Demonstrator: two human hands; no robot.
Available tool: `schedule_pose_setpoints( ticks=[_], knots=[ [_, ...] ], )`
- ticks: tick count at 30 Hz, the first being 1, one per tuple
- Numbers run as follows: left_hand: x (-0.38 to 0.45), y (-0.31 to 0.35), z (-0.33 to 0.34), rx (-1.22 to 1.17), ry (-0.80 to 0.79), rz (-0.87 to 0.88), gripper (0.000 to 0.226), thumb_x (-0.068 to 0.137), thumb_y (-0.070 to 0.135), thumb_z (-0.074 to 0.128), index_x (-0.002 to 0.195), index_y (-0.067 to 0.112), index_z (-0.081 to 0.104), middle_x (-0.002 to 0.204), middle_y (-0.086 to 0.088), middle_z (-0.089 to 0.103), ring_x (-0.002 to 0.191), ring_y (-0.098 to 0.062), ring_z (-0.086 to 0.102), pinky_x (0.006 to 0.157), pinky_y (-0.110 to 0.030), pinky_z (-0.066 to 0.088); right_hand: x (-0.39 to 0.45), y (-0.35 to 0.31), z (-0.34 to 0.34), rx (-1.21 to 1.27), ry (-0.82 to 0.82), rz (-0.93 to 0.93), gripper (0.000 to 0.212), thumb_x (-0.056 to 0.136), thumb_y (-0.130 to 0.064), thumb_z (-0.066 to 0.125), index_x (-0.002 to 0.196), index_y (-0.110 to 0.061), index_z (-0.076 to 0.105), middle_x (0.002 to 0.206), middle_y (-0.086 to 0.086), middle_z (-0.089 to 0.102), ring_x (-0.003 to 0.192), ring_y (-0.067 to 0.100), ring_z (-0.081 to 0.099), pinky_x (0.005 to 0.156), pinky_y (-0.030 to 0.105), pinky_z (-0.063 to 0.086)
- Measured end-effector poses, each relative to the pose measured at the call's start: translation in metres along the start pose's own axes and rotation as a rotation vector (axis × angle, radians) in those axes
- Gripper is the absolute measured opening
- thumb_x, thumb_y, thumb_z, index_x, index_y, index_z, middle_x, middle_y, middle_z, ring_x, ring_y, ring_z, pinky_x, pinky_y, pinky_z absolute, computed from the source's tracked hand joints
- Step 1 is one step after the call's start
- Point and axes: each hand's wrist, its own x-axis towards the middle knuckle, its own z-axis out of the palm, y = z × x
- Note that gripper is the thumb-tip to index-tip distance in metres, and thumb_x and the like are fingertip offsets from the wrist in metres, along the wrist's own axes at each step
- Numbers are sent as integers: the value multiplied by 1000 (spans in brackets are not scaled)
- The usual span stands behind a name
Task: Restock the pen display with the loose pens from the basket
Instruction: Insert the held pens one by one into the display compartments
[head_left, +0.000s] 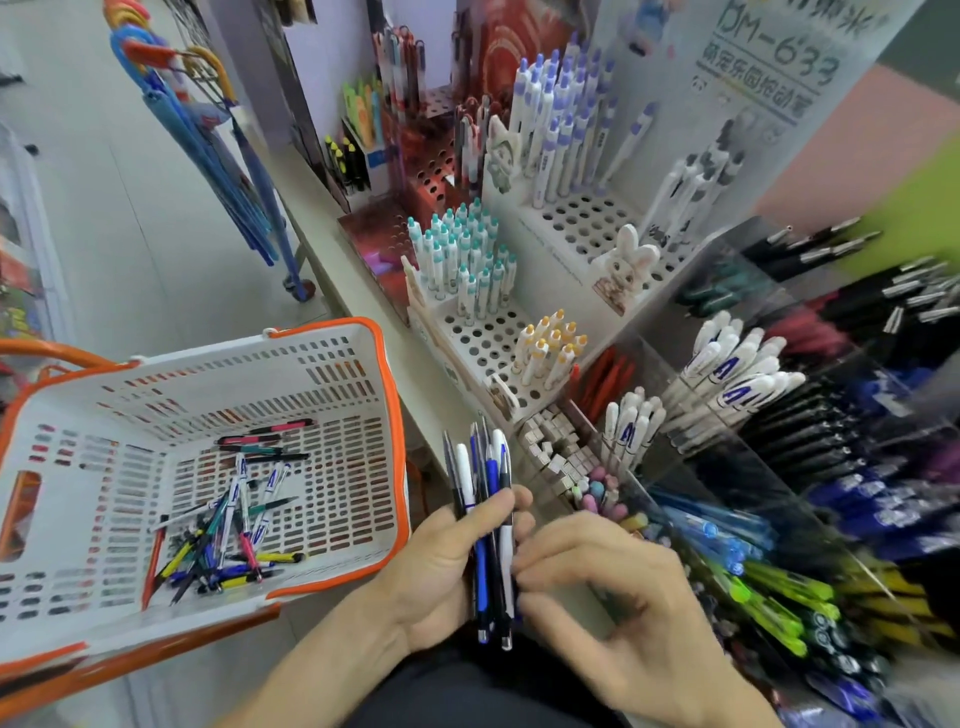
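Currently the left hand (447, 566) grips a bundle of pens (485, 525), fingers and thumb curled round the middle of the barrels, just off the basket's (384, 395) right rim and in front of the near edge of the pen display (649, 467). Long axis of the bundle runs near-to-far: metal tips toward the person, clicker ends toward the display. Bundle holds white, blue and dark barrels, several pens; exact count not readable. Right hand (602, 582) sits directly to the right of the bundle, its fingertips (522, 569) bent in and touching the rightmost barrels low on the bundle; whether they already pinch a single pen cannot be told because of blur. The right hand is the nearer one to the display compartments, which lie further right and beyond it: white pens with blue print (727, 374) in clear bins, blue (701, 530) and green pens (779, 597) at the near right edge. Remaining loose pens (228, 530) lie crossed at mixed angles on the basket floor, toward its near side, well left of both hands. Judgement: step in hand is sorting, drawing one pen out sideways to the right, then carrying it to the matching bin. Task looks partway, with many pens still in the basket.
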Motion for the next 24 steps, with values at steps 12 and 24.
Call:
schedule_pose_setpoints(
  ticks=[12, 24],
  knots=[
    [-8, -6, 3, 329, -273, 20, 26, 93, 9, 64, 119, 7, 62, 83, -14, 60, 78, -29, 61, 80, -45, 53, 6, 19, 5, 322, 215, 531, 47, 82, -41, 77, 127, -39, 63, 113, -2, 69, 103, 23, 69, 89, 40, 58],
    [-4, -9, 7, 390, -265, -10, 35, 92, 28, 70, 120, 8, 62, 79, -18, 62, 74, -32, 62, 76, -44, 54, 3, 17, 1, 177, 213, 497, 23, 78, -34, 81, 99, -35, 71, 114, -6, 68, 81, 21, 67, 81, 39, 59]
  ],
)
